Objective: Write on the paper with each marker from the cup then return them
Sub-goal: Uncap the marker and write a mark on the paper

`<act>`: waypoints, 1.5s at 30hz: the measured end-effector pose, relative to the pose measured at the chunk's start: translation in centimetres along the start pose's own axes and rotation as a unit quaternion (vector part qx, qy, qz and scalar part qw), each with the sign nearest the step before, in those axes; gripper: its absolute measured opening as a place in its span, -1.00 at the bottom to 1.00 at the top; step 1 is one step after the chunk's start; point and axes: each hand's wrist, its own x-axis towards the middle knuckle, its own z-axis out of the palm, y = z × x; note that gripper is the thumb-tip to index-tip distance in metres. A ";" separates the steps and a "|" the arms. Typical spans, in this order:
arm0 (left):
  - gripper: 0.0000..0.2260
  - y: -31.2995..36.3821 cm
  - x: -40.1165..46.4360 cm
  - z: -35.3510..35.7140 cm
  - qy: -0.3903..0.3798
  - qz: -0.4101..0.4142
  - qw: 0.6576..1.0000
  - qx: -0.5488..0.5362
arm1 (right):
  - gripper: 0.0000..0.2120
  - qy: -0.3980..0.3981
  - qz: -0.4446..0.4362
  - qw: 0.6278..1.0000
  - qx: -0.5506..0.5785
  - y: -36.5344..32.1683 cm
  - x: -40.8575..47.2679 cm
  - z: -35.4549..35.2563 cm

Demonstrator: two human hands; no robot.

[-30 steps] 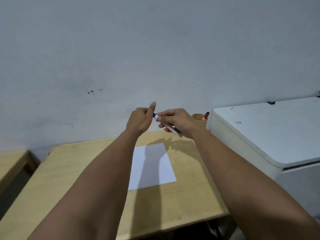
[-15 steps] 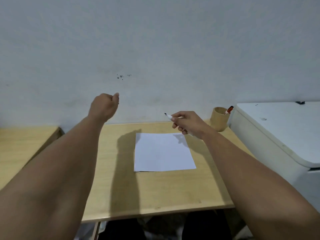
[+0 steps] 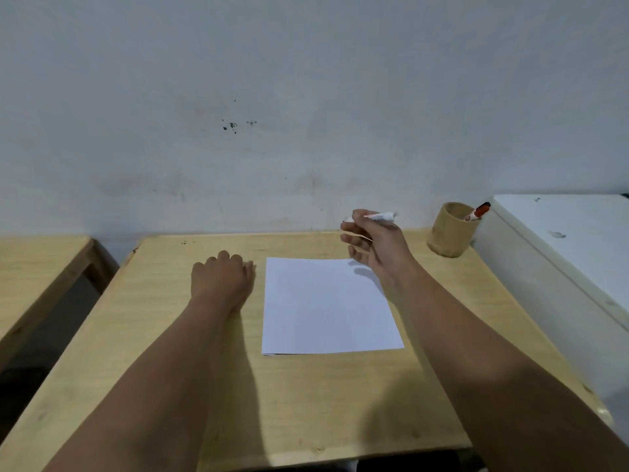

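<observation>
A white sheet of paper [image 3: 326,308] lies on the wooden table [image 3: 306,403]. My right hand [image 3: 374,247] hovers over the paper's far right corner, gripping a white marker [image 3: 381,216] that lies nearly level, its uncapped dark tip pointing left. My left hand [image 3: 221,277] rests on the table just left of the paper with its fingers curled under; whatever is inside them, such as the blue cap, is hidden. At the far right of the table stands a bamboo cup [image 3: 449,233] with a red-capped marker [image 3: 478,211] sticking out of it.
A white box-like appliance [image 3: 561,240] stands right against the table's right side, next to the cup. A second wooden table [image 3: 34,267] sits to the left across a gap. A grey wall runs along the back.
My hands were together pulling the blue cap off the marker. They have separated: the left dropped to the table beside the paper, and the right lowered with the uncapped marker.
</observation>
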 end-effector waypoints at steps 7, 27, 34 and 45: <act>-0.48 -0.4 -0.4 -0.5 0.013 -0.056 0.993 -0.099 | -0.84 0.012 -0.073 0.985 -0.157 1.9 -0.6 1.9; -0.26 1.8 -10.1 -0.3 -0.066 0.201 0.966 -0.150 | -0.77 0.010 -0.049 0.975 -0.217 4.3 -3.9 4.8; -0.30 1.4 -9.9 0.4 -0.019 0.193 0.965 -0.177 | -0.75 0.031 -0.073 0.966 -0.246 6.8 -1.1 9.1; -0.15 0.3 -9.2 0.4 -0.023 0.189 0.967 -0.171 | -0.72 0.030 -0.059 0.976 -0.206 10.8 0.5 9.5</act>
